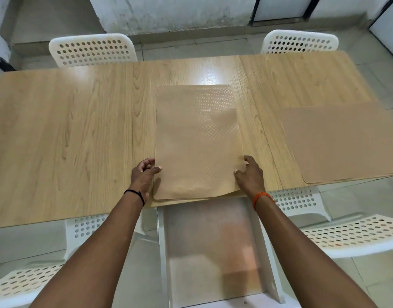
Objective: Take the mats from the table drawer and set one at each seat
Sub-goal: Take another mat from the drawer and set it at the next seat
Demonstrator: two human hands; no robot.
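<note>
At the desk's (68,130) near edge lies a tan, dimple-textured stack of mats (197,141); left hand (144,174) and right hand (250,174) pinch its near corners.

One counter (80,130). One open drawer (211,252). Four white perforated chairs: two on the far side (92,51) (300,42), two on the near side (20,283) (355,235). One stack of mats (197,141), their number unclear, and one separate mat (342,141). Two hands (143,172) (250,173).
</note>
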